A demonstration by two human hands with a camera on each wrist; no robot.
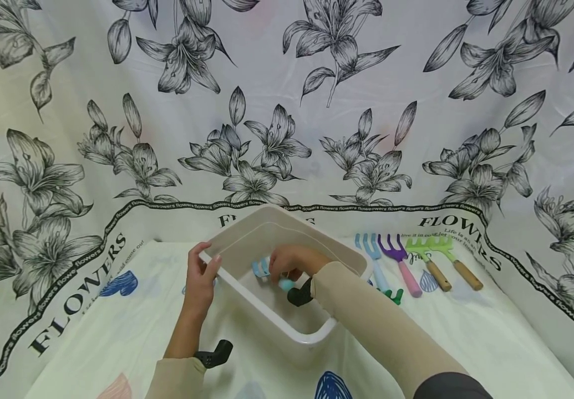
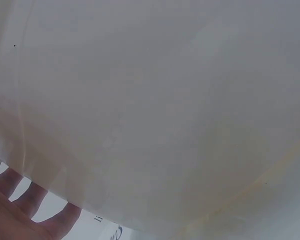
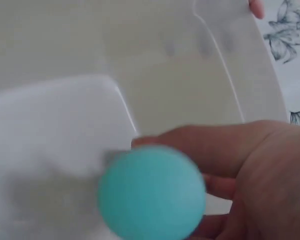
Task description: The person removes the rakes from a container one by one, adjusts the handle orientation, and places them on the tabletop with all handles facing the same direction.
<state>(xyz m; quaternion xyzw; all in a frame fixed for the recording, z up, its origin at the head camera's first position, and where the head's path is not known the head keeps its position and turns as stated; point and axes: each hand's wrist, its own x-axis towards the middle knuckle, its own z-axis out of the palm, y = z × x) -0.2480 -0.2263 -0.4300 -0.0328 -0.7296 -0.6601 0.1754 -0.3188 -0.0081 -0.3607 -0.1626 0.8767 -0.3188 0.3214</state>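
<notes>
A deep off-white plastic bin (image 1: pixel 277 331) stands tilted at the middle of the table, its opening toward me. My left hand (image 1: pixel 201 280) grips the bin's left corner, thumb over the rim; the left wrist view shows its fingers (image 2: pixel 31 199) along the edge of the bin wall. Inside the bin, my right hand (image 1: pixel 294 260) holds a small light-blue hand rake (image 1: pixel 262 268) by its handle. The rake's tines point left, and the rounded teal handle end (image 3: pixel 152 192) sticks out toward the right wrist camera. The palm side of the grip is hidden.
Right of the bin lie a light-blue fork (image 1: pixel 379 274), a purple fork with pink handle (image 1: pixel 409 277) and two green rakes with wooden handles (image 1: pixel 468 275). A dark green tool (image 1: pixel 395 297) shows partly behind the bin's right rim. A flowered cloth (image 1: pixel 267 138) hangs behind the table.
</notes>
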